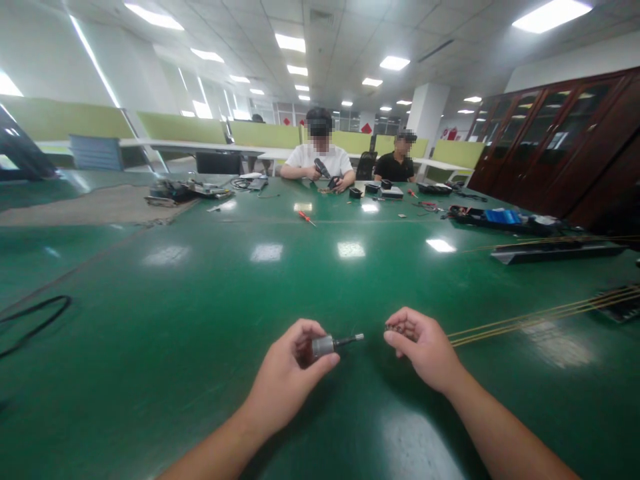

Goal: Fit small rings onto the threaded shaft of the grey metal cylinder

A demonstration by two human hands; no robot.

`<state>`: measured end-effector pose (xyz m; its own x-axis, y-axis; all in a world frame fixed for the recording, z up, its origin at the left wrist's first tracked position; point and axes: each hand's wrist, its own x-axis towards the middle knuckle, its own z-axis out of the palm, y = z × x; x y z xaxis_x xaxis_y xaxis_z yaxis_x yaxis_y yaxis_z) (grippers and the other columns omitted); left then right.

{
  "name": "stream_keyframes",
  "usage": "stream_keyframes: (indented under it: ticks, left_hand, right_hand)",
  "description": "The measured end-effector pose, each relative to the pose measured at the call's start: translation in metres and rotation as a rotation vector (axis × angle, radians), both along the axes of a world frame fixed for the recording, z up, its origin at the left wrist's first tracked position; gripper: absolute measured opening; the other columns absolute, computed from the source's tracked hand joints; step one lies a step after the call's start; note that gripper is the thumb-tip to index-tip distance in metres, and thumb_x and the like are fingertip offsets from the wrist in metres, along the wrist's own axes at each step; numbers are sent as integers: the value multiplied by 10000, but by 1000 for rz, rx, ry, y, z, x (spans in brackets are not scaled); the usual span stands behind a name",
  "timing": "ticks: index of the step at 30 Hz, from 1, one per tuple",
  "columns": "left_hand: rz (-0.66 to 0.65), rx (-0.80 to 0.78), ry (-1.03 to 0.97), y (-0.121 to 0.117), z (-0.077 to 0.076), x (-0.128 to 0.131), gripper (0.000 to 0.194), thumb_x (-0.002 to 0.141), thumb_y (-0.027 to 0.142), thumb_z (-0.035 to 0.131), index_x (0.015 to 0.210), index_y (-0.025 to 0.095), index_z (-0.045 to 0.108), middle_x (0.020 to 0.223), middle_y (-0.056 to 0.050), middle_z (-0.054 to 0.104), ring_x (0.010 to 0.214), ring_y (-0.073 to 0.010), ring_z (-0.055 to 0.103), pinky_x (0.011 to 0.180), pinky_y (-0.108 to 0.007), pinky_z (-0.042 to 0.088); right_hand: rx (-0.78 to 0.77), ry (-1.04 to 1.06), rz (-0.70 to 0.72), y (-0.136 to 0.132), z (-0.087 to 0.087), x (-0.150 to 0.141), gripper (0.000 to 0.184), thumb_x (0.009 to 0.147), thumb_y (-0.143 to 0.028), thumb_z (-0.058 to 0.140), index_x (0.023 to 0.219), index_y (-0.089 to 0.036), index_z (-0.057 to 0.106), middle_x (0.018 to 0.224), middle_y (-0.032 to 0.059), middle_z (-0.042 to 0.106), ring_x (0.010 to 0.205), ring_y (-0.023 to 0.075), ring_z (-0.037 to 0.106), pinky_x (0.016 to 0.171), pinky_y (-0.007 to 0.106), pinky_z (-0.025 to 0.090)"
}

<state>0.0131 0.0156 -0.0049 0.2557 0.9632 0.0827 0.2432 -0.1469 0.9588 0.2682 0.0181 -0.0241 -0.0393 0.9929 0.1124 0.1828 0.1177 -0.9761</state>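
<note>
Just over the near middle of the green table [200, 300], the left hand [285, 373] curls round a grey cylinder [323, 345], its shaft [349, 340] pointing right; alongside, above the table, the right hand [425, 350] pinches a small, blurred piece [395, 329]. Keeping the cylinder steady seems wise.

A grey, metallic-looking cylinder [323, 345] lies sideways in the left fingers [326, 365], which hide its rear end. From the cylinder's exposed end a thin dark shaft [344, 342] points toward the right fingers [411, 319], finishing in a pale tip [359, 337]. Right of the cylinder, apart from it, the right fingers pinch a small dark piece [395, 329], mostly covered, its shape unclear.
</note>
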Motion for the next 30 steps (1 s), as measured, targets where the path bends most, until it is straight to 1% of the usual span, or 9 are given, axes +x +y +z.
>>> stream_keyframes:
  ticks: [5,9,11,14,18,22,26,28,30]
  left_hand:
    - [13,3,-129,6,-2,-4,365,735,248,761,660,190,409,940,-47,673,834,-181,616,751,-284,463]
    - [22,10,-97,6,-1,-7,389,726,274,771,591,179,418,930,-74,691,833,-194,622,758,-299,462]
    - [30,-2,-90,5,-1,-7,356,731,292,780,634,179,456,943,-77,707,856,-205,639,790,-316,471]
    - [48,-33,-109,5,-4,-8,288,748,313,778,856,190,540,970,-66,720,914,-220,665,861,-349,485]
    - [56,-70,-186,6,-7,-10,415,787,379,735,1089,192,521,1077,-91,705,1078,-241,660,1016,-397,473]
    - [89,-122,-200,-2,0,-16,589,776,461,731,1223,187,462,1145,-115,683,1147,-268,652,1069,-421,479]
    - [132,-101,-65,-24,4,-47,652,768,515,736,1290,225,474,1185,-100,692,1168,-295,653,1072,-424,496]
    - [163,-67,82,-40,-1,-78,645,762,544,735,1294,254,514,1223,-86,692,1198,-308,637,1091,-425,484]
    - [246,-29,270,-59,-10,-113,651,738,570,746,1290,284,553,1211,-70,710,1169,-331,652,1081,-454,493]
  right_hand:
    - [-36,72,-71,11,-8,8,241,760,-351,714,867,-162,608,646,-30,585,492,108,520,490,243,411]
    - [-38,76,-81,15,-10,9,245,764,-363,700,870,-163,605,629,-29,600,471,106,514,483,243,401]
    - [-36,72,-75,16,-11,9,246,761,-364,700,864,-162,606,624,-29,600,469,105,513,484,243,401]
    - [-34,65,-60,17,-12,8,248,751,-363,701,855,-159,606,618,-29,597,465,105,508,480,243,400]
    - [-28,61,-43,18,-12,6,237,755,-359,691,849,-159,605,617,-29,594,468,107,509,480,243,402]
    - [-25,54,-26,18,-13,6,217,748,-334,700,842,-161,608,615,-36,581,477,108,514,483,239,405]
    - [-23,45,-15,18,-13,3,197,754,-309,695,857,-163,611,627,-46,564,481,107,523,484,236,410]
    - [-22,37,-10,17,-13,1,183,756,-296,693,856,-164,614,629,-50,552,486,107,522,477,232,405]
    - [-18,27,-6,16,-12,-1,167,751,-276,697,850,-166,619,624,-53,539,493,109,519,474,229,401]
